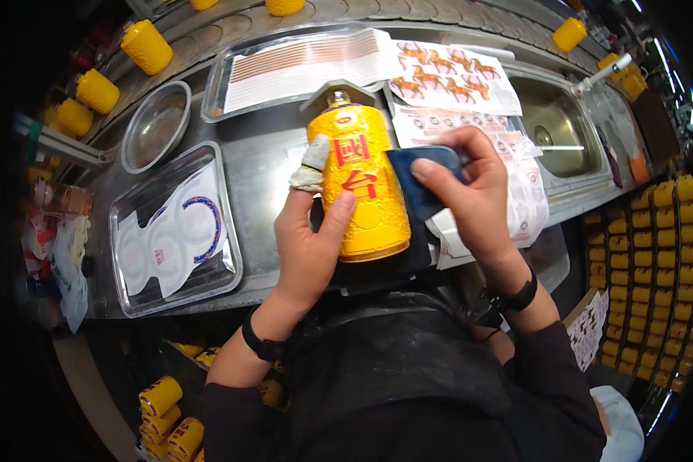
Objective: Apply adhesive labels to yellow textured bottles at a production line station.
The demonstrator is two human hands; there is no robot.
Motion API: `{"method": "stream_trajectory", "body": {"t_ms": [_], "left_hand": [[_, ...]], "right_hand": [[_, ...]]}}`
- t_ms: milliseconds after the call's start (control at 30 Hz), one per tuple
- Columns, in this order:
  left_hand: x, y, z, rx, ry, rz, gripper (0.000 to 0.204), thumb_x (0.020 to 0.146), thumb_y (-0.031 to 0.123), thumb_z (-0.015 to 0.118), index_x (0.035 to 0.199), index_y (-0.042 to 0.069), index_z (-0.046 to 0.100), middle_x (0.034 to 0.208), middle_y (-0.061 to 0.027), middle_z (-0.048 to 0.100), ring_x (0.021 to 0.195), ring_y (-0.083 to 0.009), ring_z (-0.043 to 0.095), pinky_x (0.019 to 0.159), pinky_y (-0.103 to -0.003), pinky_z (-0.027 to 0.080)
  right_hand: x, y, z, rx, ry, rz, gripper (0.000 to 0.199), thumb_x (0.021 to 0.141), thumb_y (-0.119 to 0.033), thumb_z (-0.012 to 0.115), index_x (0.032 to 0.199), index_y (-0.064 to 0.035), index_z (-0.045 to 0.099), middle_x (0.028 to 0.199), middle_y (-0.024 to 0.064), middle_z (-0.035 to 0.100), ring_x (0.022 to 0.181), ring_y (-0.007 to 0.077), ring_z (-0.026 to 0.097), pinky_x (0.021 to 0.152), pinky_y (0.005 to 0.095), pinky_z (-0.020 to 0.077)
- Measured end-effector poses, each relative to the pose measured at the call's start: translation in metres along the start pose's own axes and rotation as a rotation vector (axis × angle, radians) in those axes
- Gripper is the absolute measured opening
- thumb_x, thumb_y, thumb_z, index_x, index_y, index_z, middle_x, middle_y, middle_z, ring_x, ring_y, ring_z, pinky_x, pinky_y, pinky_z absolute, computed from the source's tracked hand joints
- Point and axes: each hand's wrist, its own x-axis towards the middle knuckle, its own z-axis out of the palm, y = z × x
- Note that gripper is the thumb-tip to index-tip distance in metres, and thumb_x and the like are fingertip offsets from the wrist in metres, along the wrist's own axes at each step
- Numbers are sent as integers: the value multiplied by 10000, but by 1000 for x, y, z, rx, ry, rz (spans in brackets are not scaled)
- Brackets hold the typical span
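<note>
1. The left hand (304, 246) wraps the yellow bottle (359, 181) from its left side, thumb across the lower front; the grip is closed on the bottle, which lies tilted with its neck pointing away over the desk (266, 154), seemingly so the labelled face looks up.
2. A white bandage (312, 164) covers one left finger resting against the bottle's side.
3. The right hand (473, 196) pinches a dark blue pad (416, 181) against the bottle's right flank; the grip is clamped on the pad, fingers flat, as if pressing the surface.
4. Trays of labels (173, 231) and printed sheets (439, 77) lie near; a sink (554, 123) is to the right; more yellow bottles (654, 269) stand stacked at the far right.
</note>
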Motion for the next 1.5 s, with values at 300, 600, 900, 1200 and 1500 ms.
{"method": "stream_trajectory", "body": {"t_ms": [300,600,900,1200,1500], "left_hand": [[0,4,0,122,21,74,494,931,147,627,1377,-16,489,1376,-195,524,1276,-242,493,1073,-343,364],[13,26,-16,795,-78,300,435,879,318,624,1216,44,640,1433,-340,390,1331,-456,398,1096,-566,237],[35,39,-16,1026,-138,462,340,871,356,616,1062,92,713,1442,-335,382,1340,-488,363,1088,-613,204],[10,44,-23,1000,-362,439,396,916,421,542,1214,204,687,1526,-303,264,1407,-500,237,1109,-636,89],[46,28,-40,1077,-249,433,372,952,397,518,1211,186,681,1552,-243,268,1429,-432,253,1122,-617,70]], "right_hand": [[10,17,-13,-11,97,62,223,813,-27,720,966,-43,559,809,6,623,701,34,590,623,177,483],[31,16,-6,-159,99,-47,211,804,-67,726,942,-29,572,820,7,607,687,58,576,604,209,484],[22,13,-6,53,74,53,249,803,0,707,985,-30,539,864,32,620,739,59,606,650,192,504],[12,1,-8,87,76,60,240,795,-2,696,971,-38,536,852,27,618,718,57,599,648,192,501],[4,-15,6,5,-34,20,249,790,-32,702,973,-46,533,839,6,599,737,43,581,669,192,480]]}}
